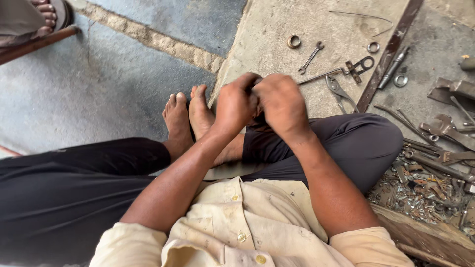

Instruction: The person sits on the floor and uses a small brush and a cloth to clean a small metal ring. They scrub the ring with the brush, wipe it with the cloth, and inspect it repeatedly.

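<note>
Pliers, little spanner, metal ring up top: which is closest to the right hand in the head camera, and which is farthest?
From the right hand:
1. Pliers, just to its right on the stone slab.
2. Little spanner, above the hand.
3. Metal ring, farthest, up by the slab's top.

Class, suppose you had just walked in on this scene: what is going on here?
A person sits on the floor with legs folded and bare feet out in front. The left hand and right hand are pressed together over the knee, closed around something too small and hidden to identify. On the stone slab beyond the hands lie a small spanner, pliers, metal rings and a long flat metal bar. A heap of spanners, nuts and bolts sits to the person's right.
</note>
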